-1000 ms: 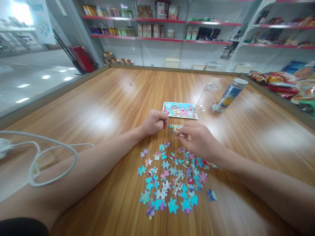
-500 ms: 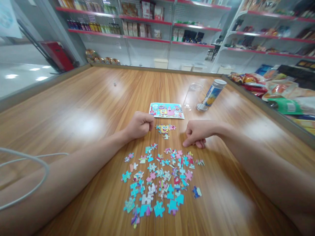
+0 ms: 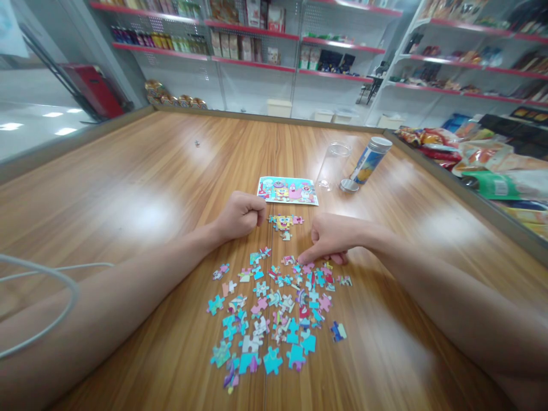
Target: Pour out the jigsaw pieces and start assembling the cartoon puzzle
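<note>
My left hand (image 3: 240, 216) rests on the table as a closed fist, with nothing seen in it, just left of a small joined cluster of jigsaw pieces (image 3: 283, 222) showing a yellow face. My right hand (image 3: 333, 235) is right of that cluster, its index finger stretched down and left and its other fingers curled under. That fingertip is at the edge of a pink-and-white jigsaw piece (image 3: 289, 260), at the top of the loose pieces (image 3: 260, 305), which are mostly turquoise, pink and white. Behind the cluster lies a cartoon picture card (image 3: 287, 191).
A clear plastic cylinder (image 3: 334, 165) and a blue-and-yellow tube (image 3: 369, 162) with a round metal lid (image 3: 349, 185) stand at the back right. A white cable (image 3: 71, 291) loops over my left forearm. Snack bags (image 3: 492, 157) lie beyond the table's right edge.
My right hand has moved left and toward me, its index finger now reaching out to the top of the loose pieces. The left fist stays by the cluster. The view has shifted slightly.
</note>
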`<state>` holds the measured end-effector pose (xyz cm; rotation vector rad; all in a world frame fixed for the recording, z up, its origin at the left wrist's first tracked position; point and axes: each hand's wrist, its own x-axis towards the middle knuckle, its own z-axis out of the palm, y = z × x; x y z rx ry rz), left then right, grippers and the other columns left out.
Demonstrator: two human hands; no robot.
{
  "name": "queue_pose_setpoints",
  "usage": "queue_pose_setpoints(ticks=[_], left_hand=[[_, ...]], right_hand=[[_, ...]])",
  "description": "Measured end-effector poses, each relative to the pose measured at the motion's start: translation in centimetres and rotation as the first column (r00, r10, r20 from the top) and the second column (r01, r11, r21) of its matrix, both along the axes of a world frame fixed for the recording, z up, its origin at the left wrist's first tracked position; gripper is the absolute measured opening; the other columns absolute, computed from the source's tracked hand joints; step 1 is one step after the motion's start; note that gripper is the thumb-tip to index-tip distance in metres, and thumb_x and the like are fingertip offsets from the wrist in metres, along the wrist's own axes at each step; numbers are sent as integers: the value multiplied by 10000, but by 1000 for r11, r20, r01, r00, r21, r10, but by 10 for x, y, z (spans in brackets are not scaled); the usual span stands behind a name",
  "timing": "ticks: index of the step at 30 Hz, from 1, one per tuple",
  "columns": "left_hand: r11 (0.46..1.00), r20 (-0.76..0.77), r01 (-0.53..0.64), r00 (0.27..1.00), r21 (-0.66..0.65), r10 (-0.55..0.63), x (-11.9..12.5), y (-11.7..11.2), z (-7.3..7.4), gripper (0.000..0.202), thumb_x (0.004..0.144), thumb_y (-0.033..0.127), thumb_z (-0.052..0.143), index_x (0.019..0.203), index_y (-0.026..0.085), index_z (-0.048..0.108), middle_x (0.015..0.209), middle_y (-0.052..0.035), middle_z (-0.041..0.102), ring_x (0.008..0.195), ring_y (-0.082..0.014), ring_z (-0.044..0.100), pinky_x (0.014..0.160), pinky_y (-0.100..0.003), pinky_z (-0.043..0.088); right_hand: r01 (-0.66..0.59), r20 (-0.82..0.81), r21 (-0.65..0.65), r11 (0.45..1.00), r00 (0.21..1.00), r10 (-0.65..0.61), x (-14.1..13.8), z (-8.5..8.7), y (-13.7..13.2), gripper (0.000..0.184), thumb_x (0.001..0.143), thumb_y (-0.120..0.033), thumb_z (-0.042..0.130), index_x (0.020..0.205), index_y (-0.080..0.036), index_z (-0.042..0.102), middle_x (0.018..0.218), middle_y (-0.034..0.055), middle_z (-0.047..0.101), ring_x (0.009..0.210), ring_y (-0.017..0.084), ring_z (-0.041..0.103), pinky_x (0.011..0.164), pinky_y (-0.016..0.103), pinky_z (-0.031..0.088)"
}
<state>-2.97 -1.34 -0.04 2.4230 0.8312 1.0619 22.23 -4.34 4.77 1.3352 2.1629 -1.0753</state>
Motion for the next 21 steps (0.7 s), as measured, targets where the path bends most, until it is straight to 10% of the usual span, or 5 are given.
queue_pose_setpoints(ticks=[11,21], left_hand=[[1000,14,-6,1000,-7,6,0,0,0,219,567,64,380,469,140,560,465,11,556,458,-72,500,490,-168,366],[1000,3,6,1000,-7,-6,-1,0,-1,217,568,56,380,470,139,555,470,14,549,464,-67,500,494,-166,362]], right_hand=[[-61,-61,-368,928,997,41,26,-2,25,520,605,-621,825,709,-143,648,592,5,685,521,133,645,490,211,461],[-8,-14,-199,980,1000,5,21,-7,17,596,613,-721,764,652,-144,623,505,0,640,441,126,594,441,220,416]])
